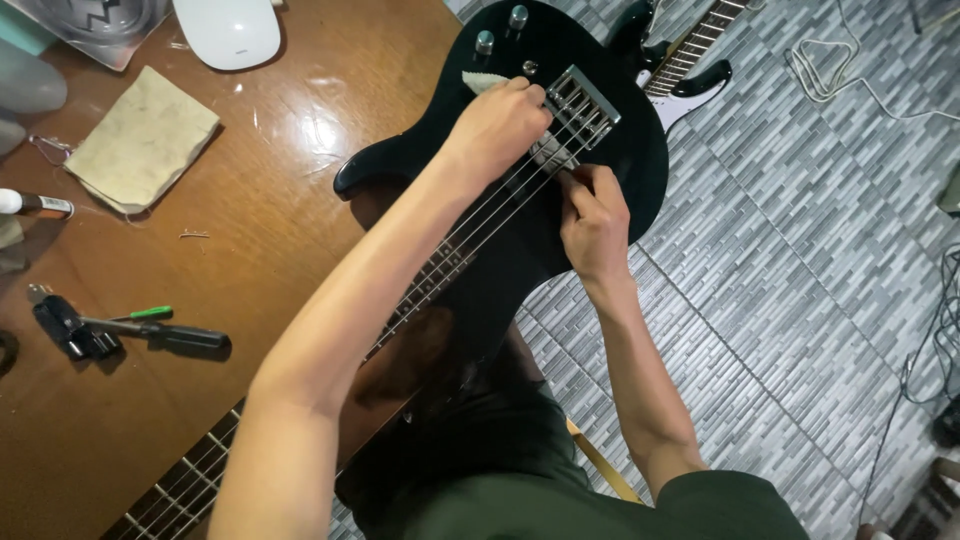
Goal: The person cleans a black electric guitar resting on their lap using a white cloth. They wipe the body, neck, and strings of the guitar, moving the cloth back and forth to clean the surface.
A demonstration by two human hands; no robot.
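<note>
Glossy black bass guitar (600,190), chrome bridge (583,97), apparently four strings

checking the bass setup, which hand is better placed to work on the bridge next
Left, probably. The left hand already rests at the metal bridge of the black bass guitar, while the right hand pinches the strings lower down.

White-labelled marker (30,204) — far left
</note>
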